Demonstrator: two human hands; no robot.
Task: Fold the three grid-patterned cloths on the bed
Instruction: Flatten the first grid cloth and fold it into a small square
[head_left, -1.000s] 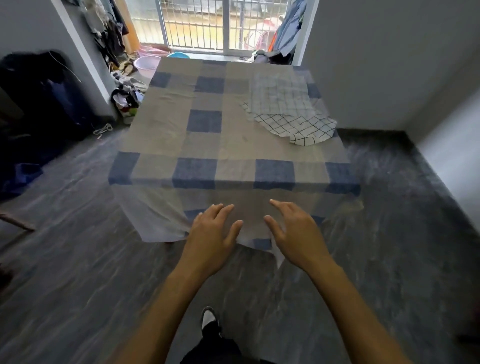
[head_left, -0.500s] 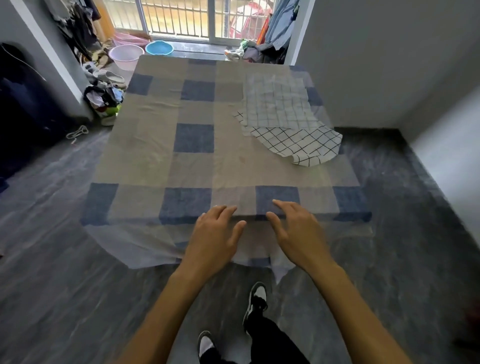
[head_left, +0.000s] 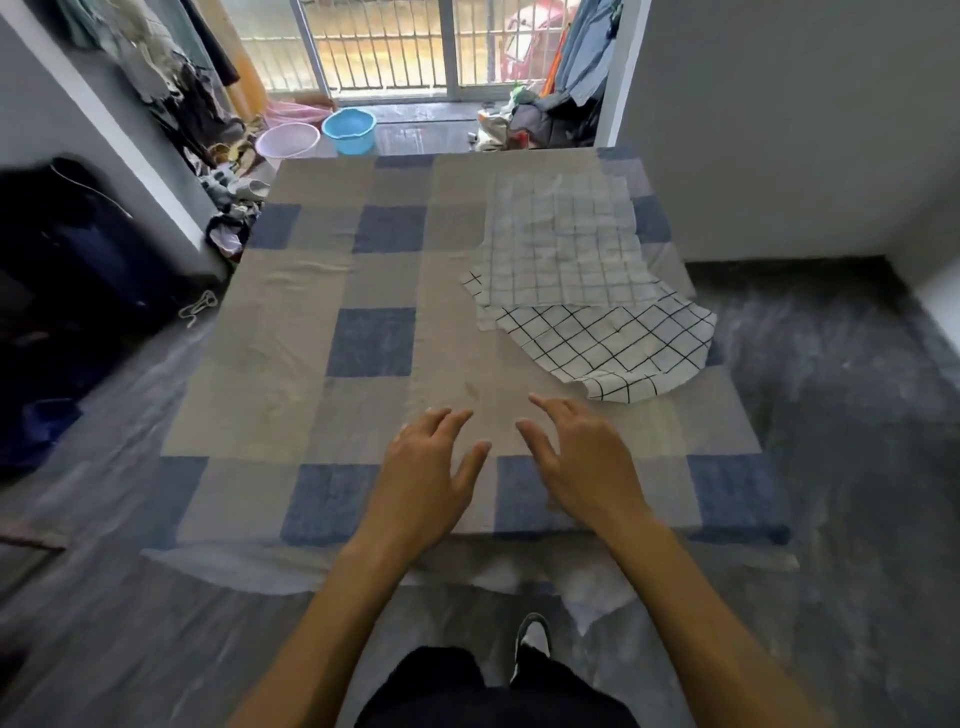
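Observation:
White cloths with a black grid lie overlapped on the right half of the bed (head_left: 291, 332). The top cloth (head_left: 563, 239) shows its pale reverse side. Under it a cloth with bold grid lines (head_left: 618, 348) sticks out toward me, its near edge curled. How many cloths are in the pile I cannot tell. My left hand (head_left: 428, 470) and my right hand (head_left: 582, 457) hover side by side over the bed's near edge, fingers spread, holding nothing, a short way from the curled edge.
The bed carries a beige and blue checked sheet that hangs to the dark floor (head_left: 841, 415). A grey wall (head_left: 779, 130) runs along the right. A blue basin (head_left: 349, 130), a pink basin (head_left: 287, 141) and piled clothes (head_left: 228, 228) sit at the far left.
I have stepped closer to the bed. Both hands moved forward from in front of the hanging sheet to above the mattress, still empty.

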